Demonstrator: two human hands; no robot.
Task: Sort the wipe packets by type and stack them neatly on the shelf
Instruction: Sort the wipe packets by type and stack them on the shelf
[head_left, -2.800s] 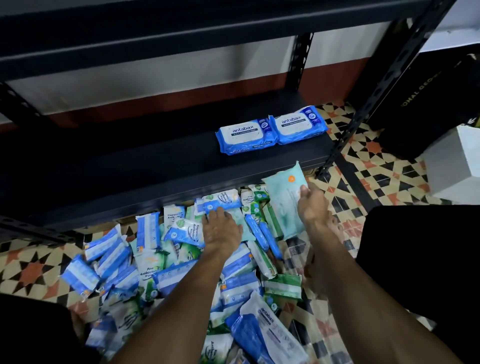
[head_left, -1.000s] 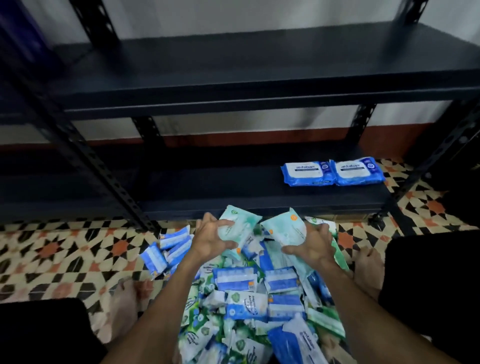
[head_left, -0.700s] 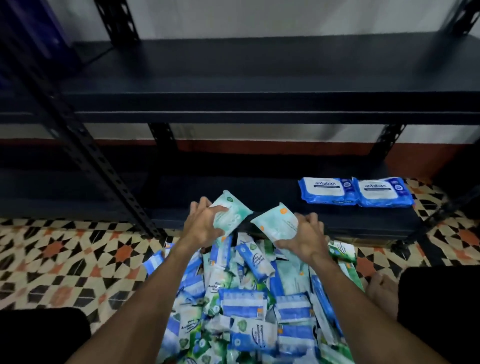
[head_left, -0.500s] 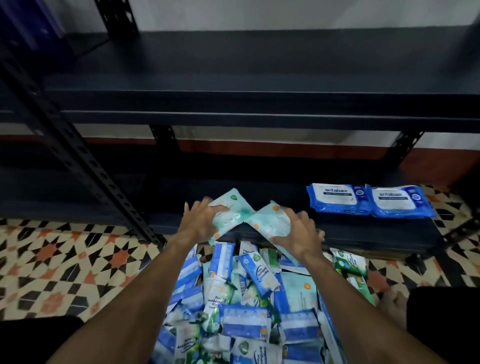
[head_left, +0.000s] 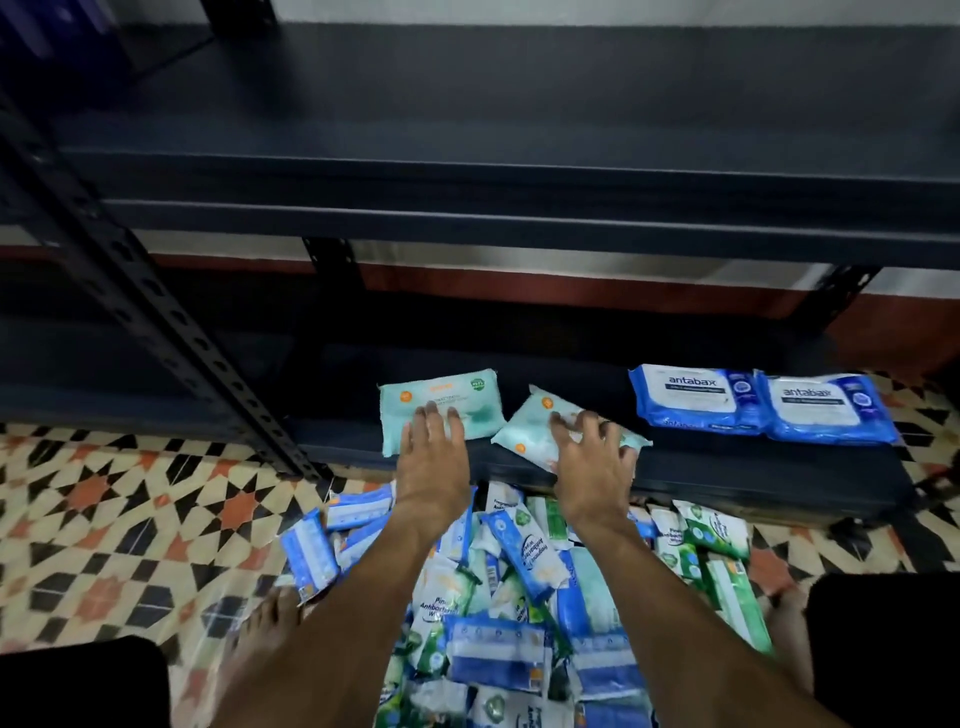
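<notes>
Two pale teal wipe packets lie on the black lower shelf (head_left: 727, 483). The left teal packet (head_left: 441, 402) lies flat and square; my left hand (head_left: 434, 457) rests on its near edge with fingers spread. The right teal packet (head_left: 540, 434) lies skewed; my right hand (head_left: 592, 462) covers its near half, fingers spread and flat on it. Two blue antabax packets (head_left: 696, 397) (head_left: 826, 410) lie side by side at the shelf's right. A heap of mixed blue, green and white packets (head_left: 519, 597) covers the floor below my forearms.
A wide dark upper shelf (head_left: 519, 156) overhangs the lower one. A perforated black upright (head_left: 156, 312) slants down at the left. Patterned floor tiles (head_left: 130, 519) spread to the left. My bare feet and dark-clothed knees frame the heap.
Both hands have carried the teal packets from above the heap forward onto the lower shelf and laid them down; the fingers have gone from gripping to lying spread on top.
</notes>
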